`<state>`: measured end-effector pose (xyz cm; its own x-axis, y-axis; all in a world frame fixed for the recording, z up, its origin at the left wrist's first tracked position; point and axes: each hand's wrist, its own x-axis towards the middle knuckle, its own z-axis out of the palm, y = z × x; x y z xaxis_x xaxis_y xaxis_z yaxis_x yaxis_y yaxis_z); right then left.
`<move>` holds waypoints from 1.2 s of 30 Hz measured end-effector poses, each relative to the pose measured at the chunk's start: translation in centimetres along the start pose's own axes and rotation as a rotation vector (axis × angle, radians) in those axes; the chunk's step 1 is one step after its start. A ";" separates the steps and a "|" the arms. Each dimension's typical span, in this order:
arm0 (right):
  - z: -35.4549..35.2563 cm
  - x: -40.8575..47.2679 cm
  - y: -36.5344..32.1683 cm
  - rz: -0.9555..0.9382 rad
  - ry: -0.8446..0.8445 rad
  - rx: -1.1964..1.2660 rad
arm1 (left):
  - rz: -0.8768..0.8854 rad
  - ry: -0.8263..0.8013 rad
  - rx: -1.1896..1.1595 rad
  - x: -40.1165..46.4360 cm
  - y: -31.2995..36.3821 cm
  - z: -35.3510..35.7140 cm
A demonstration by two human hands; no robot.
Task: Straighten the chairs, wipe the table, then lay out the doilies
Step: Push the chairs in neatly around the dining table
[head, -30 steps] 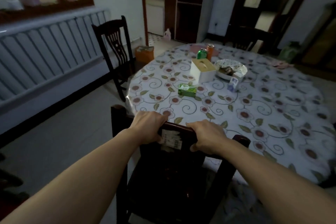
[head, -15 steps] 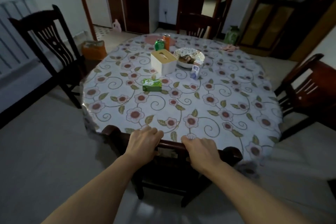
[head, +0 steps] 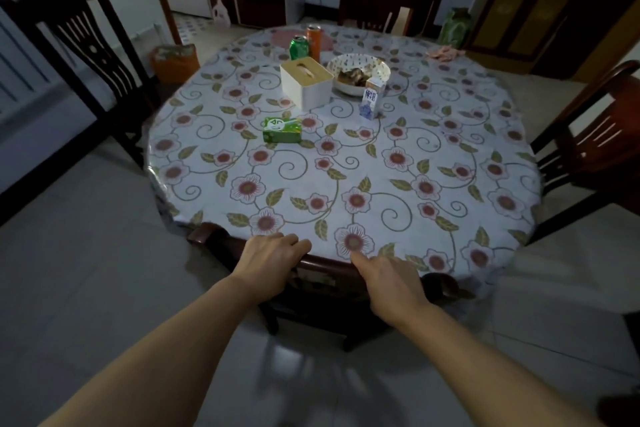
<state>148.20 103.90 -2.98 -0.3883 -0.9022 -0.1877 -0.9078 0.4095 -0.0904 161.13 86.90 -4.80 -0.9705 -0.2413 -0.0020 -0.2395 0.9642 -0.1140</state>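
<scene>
A dark wooden chair [head: 325, 266] stands at the near edge of the round table [head: 346, 166], its seat tucked under the flowered tablecloth. My left hand [head: 273, 263] grips the chair's top rail, fingers curled over it. My right hand [head: 391, 284] holds the same rail further right; its fingertips are hidden behind the rail. A pink round mat [head: 284, 38] lies at the table's far side, and a pink cloth [head: 445, 53] lies at the far right edge.
On the table are a tissue box [head: 306, 81], two cans [head: 299, 47], a bowl [head: 358, 74], a milk carton [head: 370, 100] and a green carton [head: 282, 130]. Other chairs stand left [head: 86, 45], right [head: 595, 135] and far [head: 377, 0]. An orange bin [head: 175, 61] sits on the floor.
The chair has slid forward under the table with both hands on its rail. My view has swung right, off the radiator and onto the whole table.
</scene>
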 end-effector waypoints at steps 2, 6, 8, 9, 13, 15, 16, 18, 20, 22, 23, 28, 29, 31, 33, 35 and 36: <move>0.1 -0.1 0.1 -0.003 0.029 0.037 | -0.022 0.021 -0.009 0.0 0.2 0.2; 0.2 0.7 0.8 0.006 0.080 0.020 | -0.064 0.060 0.018 0.7 0.0 -0.1; 0.4 1.3 1.4 -0.001 0.134 0.000 | -0.088 0.097 0.032 1.3 0.1 -0.3; 0.4 1.5 1.7 -0.005 0.147 -0.002 | -0.093 0.112 0.027 1.6 0.3 -0.2; 0.4 1.9 2.4 0.003 0.142 -0.046 | -0.085 0.106 0.006 2.3 0.9 0.9; 0.4 2.0 2.5 0.013 0.142 -0.045 | -0.086 0.109 0.021 2.5 0.6 0.8; 0.4 1.9 2.6 0.009 0.130 -0.031 | -0.092 0.108 0.029 2.5 0.6 0.7; 0.5 1.7 2.5 -0.004 0.125 0.008 | -0.091 0.115 0.042 2.5 0.6 0.6; 0.5 1.6 2.6 -0.020 0.134 0.008 | -0.088 0.113 0.046 2.4 0.7 0.4; 0.5 1.5 2.5 -0.022 0.131 0.016 | -0.099 0.102 0.057 2.5 0.8 0.6; 0.5 1.5 2.5 -0.024 0.120 0.011 | -0.111 0.094 0.060 2.6 0.8 0.6; -0.1 1.6 2.4 -0.010 -0.004 0.018 | -0.183 -0.033 -0.009 2.4 1.5 -1.0; -0.3 1.7 2.4 -0.003 -0.032 0.043 | -0.187 -0.077 -0.037 2.3 1.5 -1.3; -1.0 1.7 2.2 0.001 -0.082 0.090 | -0.182 -0.149 -0.068 2.0 1.2 -2.3; -2.0 1.7 1.7 -0.003 -0.122 0.116 | -0.181 -0.184 -0.084 1.5 0.7 -3.4; -3.1 1.5 1.2 -0.015 -0.144 0.116 | -0.191 -0.174 -0.087 0.9 0.3 -4.6; -3.5 1.6 1.1 -0.014 -0.151 0.115 | -0.191 -0.166 -0.085 0.8 0.2 -4.9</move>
<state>146.05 102.43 0.05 -0.3392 -0.8809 -0.3299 -0.8855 0.4174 -0.2040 160.11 87.48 0.06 -0.8911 -0.4274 -0.1524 -0.4259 0.9037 -0.0439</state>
